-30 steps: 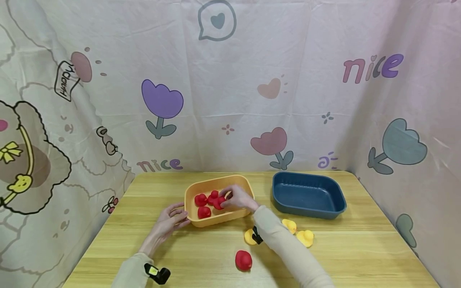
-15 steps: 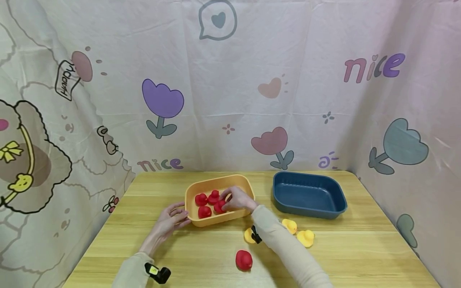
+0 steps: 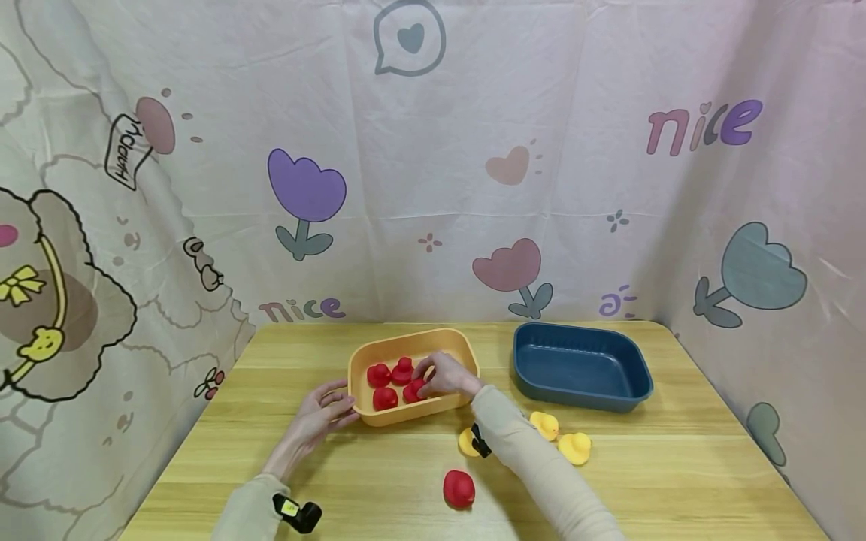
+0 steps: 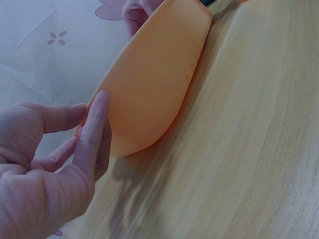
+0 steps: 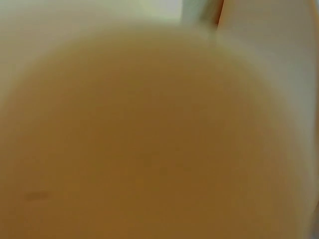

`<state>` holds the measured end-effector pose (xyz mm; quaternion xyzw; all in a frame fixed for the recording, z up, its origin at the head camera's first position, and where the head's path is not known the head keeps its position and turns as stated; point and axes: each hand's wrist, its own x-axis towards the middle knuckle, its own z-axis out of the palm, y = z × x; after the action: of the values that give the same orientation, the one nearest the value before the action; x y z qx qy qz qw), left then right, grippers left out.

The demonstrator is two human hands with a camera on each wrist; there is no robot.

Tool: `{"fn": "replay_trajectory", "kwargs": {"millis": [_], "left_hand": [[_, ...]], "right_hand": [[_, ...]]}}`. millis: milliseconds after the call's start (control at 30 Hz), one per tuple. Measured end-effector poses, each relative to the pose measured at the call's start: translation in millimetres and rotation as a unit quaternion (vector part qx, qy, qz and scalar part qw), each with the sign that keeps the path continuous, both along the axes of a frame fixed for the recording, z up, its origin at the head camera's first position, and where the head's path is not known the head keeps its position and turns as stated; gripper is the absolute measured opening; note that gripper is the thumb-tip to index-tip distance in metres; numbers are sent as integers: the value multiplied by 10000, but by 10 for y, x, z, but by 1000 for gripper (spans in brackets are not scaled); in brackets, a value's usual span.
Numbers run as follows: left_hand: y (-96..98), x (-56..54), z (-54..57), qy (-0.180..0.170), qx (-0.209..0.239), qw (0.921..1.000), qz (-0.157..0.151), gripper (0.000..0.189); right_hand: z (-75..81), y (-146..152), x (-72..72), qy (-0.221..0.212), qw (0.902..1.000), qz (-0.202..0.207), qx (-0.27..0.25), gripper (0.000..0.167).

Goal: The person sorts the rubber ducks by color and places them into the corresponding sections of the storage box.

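Note:
In the head view an orange plastic tray (image 3: 379,418) holds several red toy ducks, among them one red duck (image 3: 379,375) near its left end. My left hand (image 3: 318,413) grips the tray's left end. In the left wrist view the thumb and fingers of my left hand (image 4: 65,154) pinch the orange tray's rim (image 4: 149,84). Reaching over the tray's right part, my right hand (image 3: 446,376) pinches a red toy duck (image 3: 413,391) inside it, partly hidden by the fingers. The right wrist view is mostly a close, blurred orange-brown shape that I cannot make out.
A dark blue tray (image 3: 582,394) stands at the back right. Yellow toy ducks (image 3: 575,448) lie in front of it, one yellow thing (image 3: 468,442) partly behind the right wrist camera. One red duck (image 3: 459,489) lies nearer on the wooden table (image 3: 379,488).
My right hand has shifted the pinched red duck slightly right and nearer, apart from the red duck behind it. The left hand has stayed on the tray.

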<state>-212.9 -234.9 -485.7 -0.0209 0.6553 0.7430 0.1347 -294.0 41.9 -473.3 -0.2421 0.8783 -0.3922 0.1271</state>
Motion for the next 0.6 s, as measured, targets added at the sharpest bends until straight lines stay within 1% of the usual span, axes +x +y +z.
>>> {"fn": "replay_trajectory", "kwargs": {"millis": [267,400,500,600], "left_hand": [[10,8,7,18,-48,10000,-8,60],[12,8,8,19,-63,10000,-14,60],[12,7,9,19,-55,10000,-9,60],[10,9,8,19,-62,10000,-3,59]], "right_hand": [[9,4,8,-14,10000,-5,16,25],[18,20,15,71,10000,0,45,28],[35,45,40,352,9994,60,-8,29],[57,79,95,758,9967,194,-198,28]]}}
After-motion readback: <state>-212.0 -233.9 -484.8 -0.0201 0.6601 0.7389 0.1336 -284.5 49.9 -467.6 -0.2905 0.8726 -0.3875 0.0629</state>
